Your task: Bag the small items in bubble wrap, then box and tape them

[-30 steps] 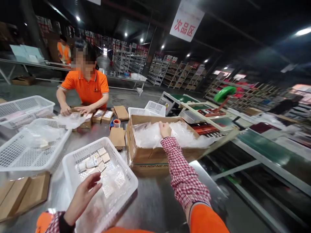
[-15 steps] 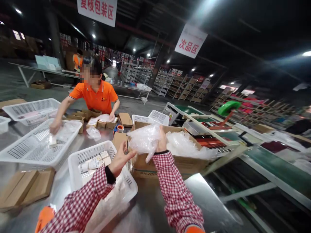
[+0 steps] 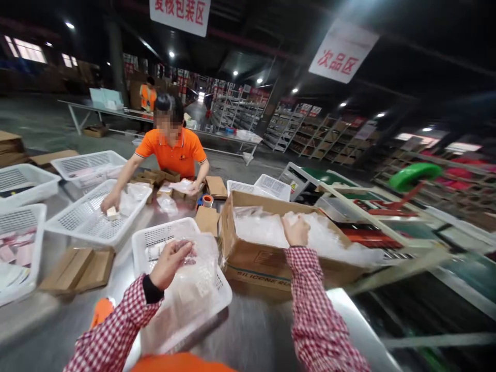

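Note:
My left hand [image 3: 173, 261] pinches a clear bubble-wrap bag [image 3: 202, 261], which hangs over the near white perforated basket [image 3: 225, 297]. Through the clear plastic, the basket's contents show only in part. To the right, an open cardboard box [image 3: 251, 268] holds a heap of clear bubble-wrap bags [image 3: 259, 227]. Over that heap my right hand [image 3: 296, 231] has its fingers curled down against the plastic, closed on a bag there; the fingertips are partly hidden.
Across the metal table, a co-worker in an orange shirt [image 3: 176, 152] reaches into another white basket [image 3: 81, 227]. Flat brown cartons [image 3: 77, 268] lie at left. An orange-handled tool [image 3: 103, 311] lies near my left sleeve. A tape roll [image 3: 207, 200] stands behind the box. A conveyor [image 3: 360, 227] runs at right.
The bubble-wrap bag has passed from my right hand to my left, which moved left and down over the basket. My right hand went into the cardboard box. The view shifted left.

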